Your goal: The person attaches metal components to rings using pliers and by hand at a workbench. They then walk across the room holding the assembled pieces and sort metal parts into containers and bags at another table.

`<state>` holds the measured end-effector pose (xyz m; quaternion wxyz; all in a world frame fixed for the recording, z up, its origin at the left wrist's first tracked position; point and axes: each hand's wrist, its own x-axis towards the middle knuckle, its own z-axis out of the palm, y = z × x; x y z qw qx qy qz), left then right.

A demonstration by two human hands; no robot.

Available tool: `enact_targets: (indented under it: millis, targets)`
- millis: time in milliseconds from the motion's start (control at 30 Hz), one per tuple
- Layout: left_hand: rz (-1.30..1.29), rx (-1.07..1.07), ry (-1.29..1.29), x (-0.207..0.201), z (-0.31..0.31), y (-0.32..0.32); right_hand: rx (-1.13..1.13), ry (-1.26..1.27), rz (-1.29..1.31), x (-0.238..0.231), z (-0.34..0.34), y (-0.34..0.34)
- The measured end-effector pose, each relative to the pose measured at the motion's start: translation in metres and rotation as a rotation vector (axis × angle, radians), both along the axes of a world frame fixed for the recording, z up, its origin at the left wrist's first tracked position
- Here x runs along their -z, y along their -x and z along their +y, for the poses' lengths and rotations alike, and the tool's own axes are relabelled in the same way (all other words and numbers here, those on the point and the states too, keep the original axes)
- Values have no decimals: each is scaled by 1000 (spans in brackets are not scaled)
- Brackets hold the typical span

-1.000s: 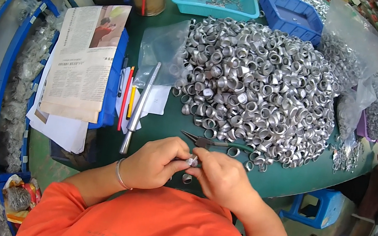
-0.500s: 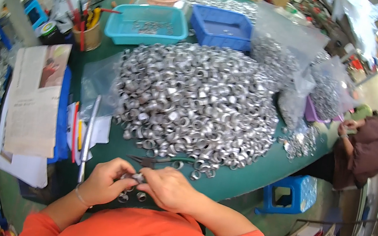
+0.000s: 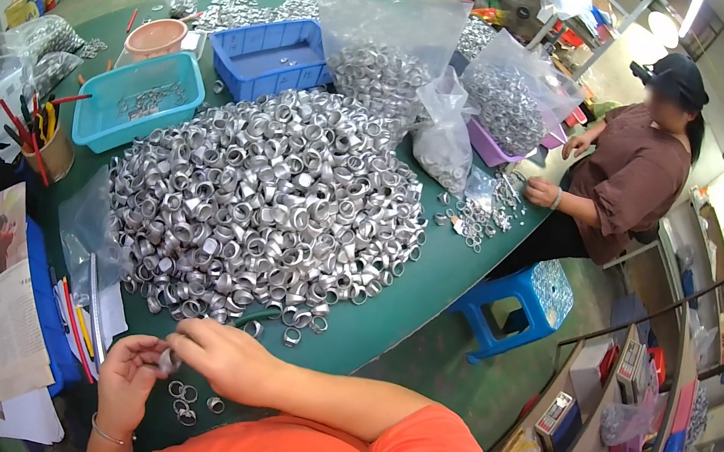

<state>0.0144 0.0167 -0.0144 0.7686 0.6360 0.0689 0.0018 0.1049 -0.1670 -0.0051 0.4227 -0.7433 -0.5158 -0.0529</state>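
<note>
Close to the table's near edge, my left hand (image 3: 128, 375) and my right hand (image 3: 220, 359) meet at the fingertips. Between them is a silver metal ring (image 3: 167, 361), pinched by both and partly covered by fingers. A few loose rings (image 3: 181, 407) lie on the green tabletop just beside my hands, with a single ring (image 3: 215, 404) a little to their right. Beyond my hands spreads a big heap of similar metal rings (image 3: 270, 200). A green tool handle (image 3: 258, 316) shows at the heap's near edge, the rest hidden behind my right hand.
A teal tray (image 3: 88, 120) and a blue crate (image 3: 256, 83) stand past the heap. Bags of rings (image 3: 377, 74) sit far right, near a co-worker (image 3: 629, 167). Newspaper (image 3: 5, 299) and pencils (image 3: 77, 321) lie left. A blue stool (image 3: 517, 307) stands right of the table.
The view has swung right, so the table sits further left. Both hands stay together at a ring, and the loose rings beside them show more plainly. The co-worker's hands have moved apart.
</note>
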Motion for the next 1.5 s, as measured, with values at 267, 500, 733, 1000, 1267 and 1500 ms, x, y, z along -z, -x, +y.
enact_targets:
  millis: [267, 500, 733, 1000, 1267, 1500]
  targets:
    - [-89, -74, -518, -10, -11, 4, 122, -61, 80, 12, 2, 5]
    - [13, -94, -97, -2, -20, 14, 55, -132, 251, 5, 0, 19]
    - [3, -72, 156, -14, -13, -7, -16, -119, 639, -18, -15, -15]
    - [44, -244, -315, 3, 19, 14, 409, 101, 677, 7, -94, -14]
    - [-94, 271, -944, 20, 2, 16, 88, 184, 358, 28, -70, 44]
    - [-84, -58, -153, 17, 8, 18, -64, 140, 317, 33, -42, 46]
